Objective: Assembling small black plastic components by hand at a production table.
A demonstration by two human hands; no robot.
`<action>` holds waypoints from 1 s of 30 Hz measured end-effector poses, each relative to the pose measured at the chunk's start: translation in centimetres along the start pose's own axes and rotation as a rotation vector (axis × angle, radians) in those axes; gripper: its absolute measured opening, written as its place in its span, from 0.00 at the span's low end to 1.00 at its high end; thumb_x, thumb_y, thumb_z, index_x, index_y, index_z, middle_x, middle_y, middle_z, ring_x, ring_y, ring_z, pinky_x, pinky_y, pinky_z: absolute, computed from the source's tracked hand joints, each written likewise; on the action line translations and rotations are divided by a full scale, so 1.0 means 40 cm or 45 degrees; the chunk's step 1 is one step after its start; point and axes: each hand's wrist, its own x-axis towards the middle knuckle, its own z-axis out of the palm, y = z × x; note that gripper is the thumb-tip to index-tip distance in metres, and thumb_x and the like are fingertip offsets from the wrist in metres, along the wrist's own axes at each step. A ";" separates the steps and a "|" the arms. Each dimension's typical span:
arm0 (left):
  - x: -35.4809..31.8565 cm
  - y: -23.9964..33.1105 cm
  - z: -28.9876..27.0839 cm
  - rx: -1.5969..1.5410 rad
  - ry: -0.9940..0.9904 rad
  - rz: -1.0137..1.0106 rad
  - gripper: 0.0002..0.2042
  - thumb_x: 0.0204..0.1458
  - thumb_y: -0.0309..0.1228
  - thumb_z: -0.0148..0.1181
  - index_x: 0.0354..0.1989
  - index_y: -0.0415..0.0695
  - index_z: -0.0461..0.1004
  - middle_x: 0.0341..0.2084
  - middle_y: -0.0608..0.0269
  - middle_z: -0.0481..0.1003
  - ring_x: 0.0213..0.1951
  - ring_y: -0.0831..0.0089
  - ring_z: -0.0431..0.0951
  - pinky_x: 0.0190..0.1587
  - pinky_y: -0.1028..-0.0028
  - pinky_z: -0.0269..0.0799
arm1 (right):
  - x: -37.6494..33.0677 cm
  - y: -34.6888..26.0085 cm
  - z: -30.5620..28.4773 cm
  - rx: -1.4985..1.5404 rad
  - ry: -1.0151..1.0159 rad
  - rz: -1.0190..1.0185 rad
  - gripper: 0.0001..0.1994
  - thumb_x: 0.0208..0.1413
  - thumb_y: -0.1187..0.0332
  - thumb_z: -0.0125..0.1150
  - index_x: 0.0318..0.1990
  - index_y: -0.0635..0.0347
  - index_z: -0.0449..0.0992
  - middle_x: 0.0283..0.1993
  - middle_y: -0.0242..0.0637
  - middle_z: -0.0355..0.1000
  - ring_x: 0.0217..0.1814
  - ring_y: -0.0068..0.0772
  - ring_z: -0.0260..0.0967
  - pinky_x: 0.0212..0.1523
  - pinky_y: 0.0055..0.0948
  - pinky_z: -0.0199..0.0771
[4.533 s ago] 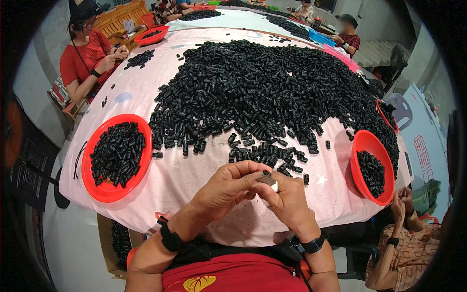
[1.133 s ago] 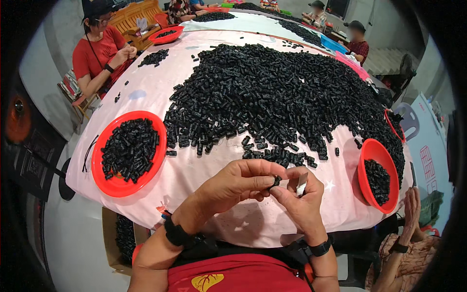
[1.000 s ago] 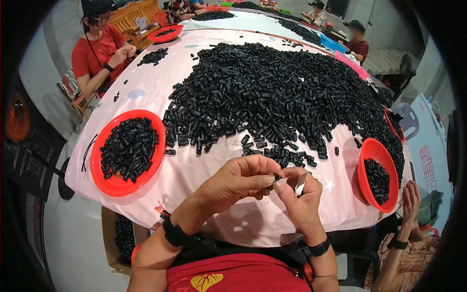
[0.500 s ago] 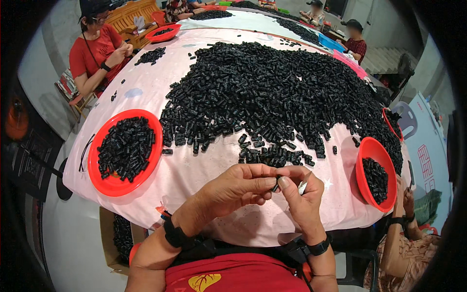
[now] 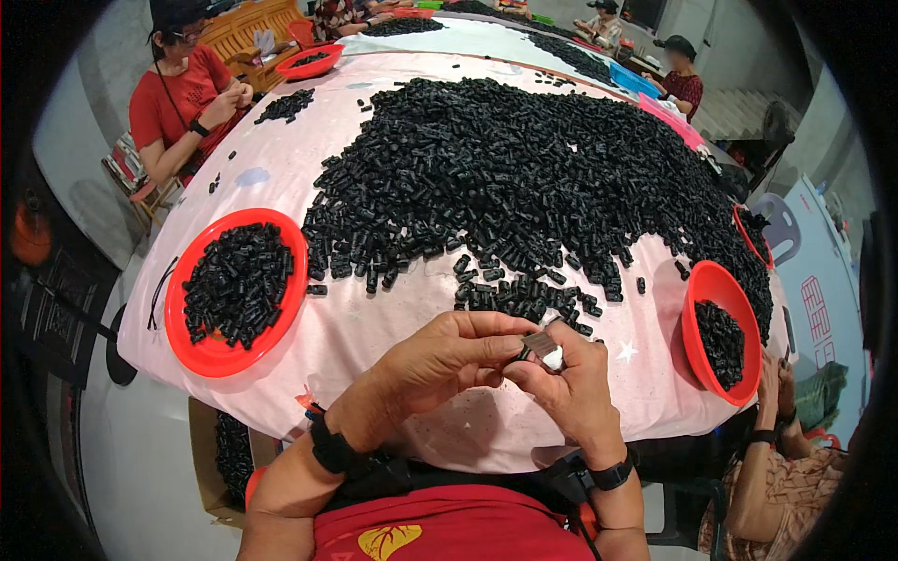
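Close together over the near edge of the table are my two hands. My left hand (image 5: 449,363) is closed, thumb and fingers pinching a small black plastic piece (image 5: 524,353), mostly hidden by the fingertips. My right hand (image 5: 582,385) is closed on a small flat blade (image 5: 540,343) with a white wrapping (image 5: 554,359) at its grip. The blade lies against or just beside the black piece; I cannot tell which. Beyond my fingers sits a small cluster of black pieces (image 5: 524,297), in front of the large heap of black pieces (image 5: 496,168).
A red basin (image 5: 175,327) of black pieces stands at left, a red bowl (image 5: 690,341) of them at right. A pink cloth (image 5: 393,327) covers the table. Co-workers sit at far left (image 5: 178,112), far right (image 5: 681,84) and near right (image 5: 772,467). A cardboard box (image 5: 208,458) stands below left.
The blade in my right hand has turned so its flat side shows, and it has come to the black piece in my left hand. My right thumb has shifted down and left.
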 end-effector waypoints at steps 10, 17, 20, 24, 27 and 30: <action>-0.005 0.007 0.008 0.069 0.030 0.040 0.16 0.55 0.29 0.55 0.52 0.36 0.69 0.43 0.58 0.74 0.41 0.76 0.76 0.45 0.76 0.73 | -0.003 0.003 0.002 -0.153 0.034 -0.018 0.20 0.44 0.51 0.68 0.28 0.60 0.73 0.20 0.40 0.72 0.21 0.36 0.74 0.21 0.29 0.70; -0.008 0.010 0.013 0.151 0.059 0.060 0.15 0.55 0.28 0.55 0.50 0.36 0.70 0.40 0.60 0.76 0.39 0.77 0.77 0.43 0.77 0.73 | -0.003 0.006 0.006 -0.214 0.045 -0.051 0.20 0.44 0.50 0.67 0.27 0.60 0.73 0.18 0.39 0.71 0.19 0.37 0.73 0.19 0.29 0.69; -0.005 0.009 0.011 0.168 0.066 0.064 0.15 0.55 0.28 0.55 0.50 0.36 0.70 0.39 0.60 0.76 0.38 0.77 0.77 0.42 0.77 0.73 | -0.002 0.004 0.006 -0.176 0.044 -0.050 0.20 0.44 0.50 0.67 0.26 0.60 0.72 0.18 0.39 0.71 0.19 0.37 0.72 0.18 0.29 0.69; -0.003 0.007 0.007 0.189 0.044 0.073 0.15 0.55 0.28 0.55 0.50 0.36 0.70 0.39 0.61 0.76 0.38 0.78 0.77 0.42 0.78 0.73 | 0.000 0.012 0.008 -0.224 0.069 -0.091 0.21 0.44 0.50 0.67 0.25 0.60 0.72 0.17 0.39 0.70 0.18 0.37 0.72 0.18 0.30 0.68; -0.002 0.007 0.008 0.196 0.050 0.074 0.15 0.55 0.29 0.55 0.50 0.36 0.70 0.39 0.61 0.76 0.37 0.78 0.77 0.42 0.78 0.72 | -0.001 0.019 0.009 -0.204 0.072 -0.108 0.21 0.44 0.50 0.67 0.25 0.60 0.71 0.16 0.38 0.69 0.17 0.37 0.71 0.17 0.30 0.67; -0.002 0.002 0.007 0.194 0.071 0.077 0.15 0.55 0.29 0.55 0.50 0.37 0.70 0.38 0.62 0.76 0.37 0.78 0.77 0.42 0.79 0.72 | -0.002 0.019 0.009 -0.245 0.048 -0.077 0.21 0.44 0.50 0.67 0.24 0.60 0.71 0.16 0.38 0.69 0.17 0.37 0.71 0.17 0.31 0.67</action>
